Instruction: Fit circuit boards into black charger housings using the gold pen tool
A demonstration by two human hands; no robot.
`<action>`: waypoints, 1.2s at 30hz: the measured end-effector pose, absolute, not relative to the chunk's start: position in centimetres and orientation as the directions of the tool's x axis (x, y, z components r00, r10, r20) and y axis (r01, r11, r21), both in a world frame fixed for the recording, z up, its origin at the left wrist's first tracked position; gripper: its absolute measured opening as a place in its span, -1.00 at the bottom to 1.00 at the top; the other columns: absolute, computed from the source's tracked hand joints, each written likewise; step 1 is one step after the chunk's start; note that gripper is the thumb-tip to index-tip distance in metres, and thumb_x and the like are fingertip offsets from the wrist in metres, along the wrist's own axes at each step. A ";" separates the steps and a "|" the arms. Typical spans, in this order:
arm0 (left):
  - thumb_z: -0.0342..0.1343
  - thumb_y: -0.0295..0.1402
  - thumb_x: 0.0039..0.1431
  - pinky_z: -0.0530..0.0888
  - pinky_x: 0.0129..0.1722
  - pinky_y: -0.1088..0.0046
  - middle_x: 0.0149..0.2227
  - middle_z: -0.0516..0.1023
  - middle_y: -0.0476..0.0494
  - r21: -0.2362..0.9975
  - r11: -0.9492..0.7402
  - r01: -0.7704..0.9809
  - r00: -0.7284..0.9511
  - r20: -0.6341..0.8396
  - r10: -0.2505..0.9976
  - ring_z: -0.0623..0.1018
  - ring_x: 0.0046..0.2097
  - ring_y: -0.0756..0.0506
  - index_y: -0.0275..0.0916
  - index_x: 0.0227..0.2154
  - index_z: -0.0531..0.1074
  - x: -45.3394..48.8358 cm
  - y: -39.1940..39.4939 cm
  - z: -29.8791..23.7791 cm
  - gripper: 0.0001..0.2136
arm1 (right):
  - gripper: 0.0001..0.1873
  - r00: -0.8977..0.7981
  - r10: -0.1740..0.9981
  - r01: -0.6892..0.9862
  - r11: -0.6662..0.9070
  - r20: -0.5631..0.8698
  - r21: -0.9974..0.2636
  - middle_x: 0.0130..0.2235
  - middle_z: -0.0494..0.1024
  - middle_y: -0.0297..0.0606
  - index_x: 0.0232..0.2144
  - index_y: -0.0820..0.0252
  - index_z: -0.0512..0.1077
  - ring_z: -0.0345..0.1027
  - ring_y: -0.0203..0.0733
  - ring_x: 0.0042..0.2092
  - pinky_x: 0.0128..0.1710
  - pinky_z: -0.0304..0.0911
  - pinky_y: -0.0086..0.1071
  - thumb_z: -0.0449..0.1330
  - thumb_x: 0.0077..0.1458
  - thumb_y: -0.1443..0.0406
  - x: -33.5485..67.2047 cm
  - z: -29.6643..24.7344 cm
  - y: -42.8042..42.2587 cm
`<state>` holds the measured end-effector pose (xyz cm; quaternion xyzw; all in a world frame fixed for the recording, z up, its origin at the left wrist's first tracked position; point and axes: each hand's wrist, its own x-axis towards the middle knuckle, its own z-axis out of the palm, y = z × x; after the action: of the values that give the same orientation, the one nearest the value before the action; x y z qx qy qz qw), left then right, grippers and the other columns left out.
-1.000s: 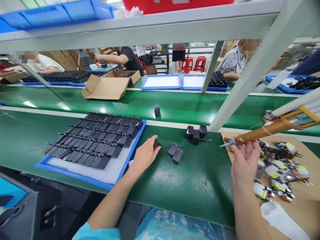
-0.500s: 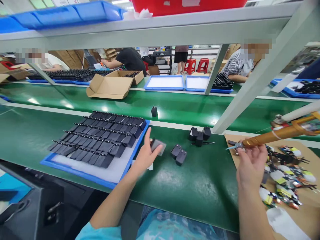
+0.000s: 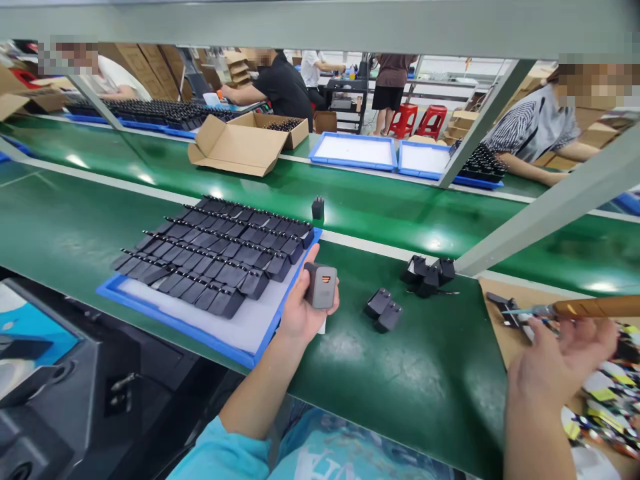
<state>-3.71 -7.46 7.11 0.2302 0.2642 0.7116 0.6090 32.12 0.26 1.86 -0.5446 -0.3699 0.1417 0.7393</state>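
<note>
My left hand [image 3: 303, 308] is closed round a small dark grey charger housing [image 3: 321, 285], held upright above the green bench with its port face towards me. Just left of it lies a blue tray [image 3: 165, 318] with rows of black housings [image 3: 215, 253]. Two loose housings [image 3: 383, 311] lie on the bench to the right. My right hand [image 3: 560, 363] is at the right edge, fingers curled loosely below the tip of an orange-handled soldering iron [image 3: 595, 307]; the hand is blurred and I cannot make out whether it holds anything.
A cluster of black housings [image 3: 427, 273] sits by the slanted frame post [image 3: 545, 213]. One housing [image 3: 317, 208] stands on the conveyor belt [image 3: 400, 213]. Circuit boards [image 3: 613, 393] lie on brown card at right. Across the belt are an open carton [image 3: 245, 143], blue trays [image 3: 355, 152] and seated people.
My left hand picked a housing off the bench, lifted it and turned its port face towards me. The view tilted down and left; my right hand dropped lower right.
</note>
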 end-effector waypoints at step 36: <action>0.20 -0.16 0.14 0.44 -0.46 0.50 -0.25 0.51 -0.16 0.517 -0.001 -0.856 -0.258 -0.425 0.867 0.49 -0.40 -0.02 -0.18 0.14 0.24 -4.8 -5.8 4.8 -0.47 | -0.47 -0.891 0.418 0.444 0.883 -0.176 -0.151 -0.05 0.37 -0.07 0.04 0.16 0.29 0.31 -0.03 -0.09 -0.11 0.17 -0.28 0.26 0.03 0.19 -8.2 8.5 23.7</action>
<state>-4.81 -5.78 4.82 0.0082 0.3587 0.7074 0.6090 -8.21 23.73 8.50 -0.2228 -0.9678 0.0940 -0.0693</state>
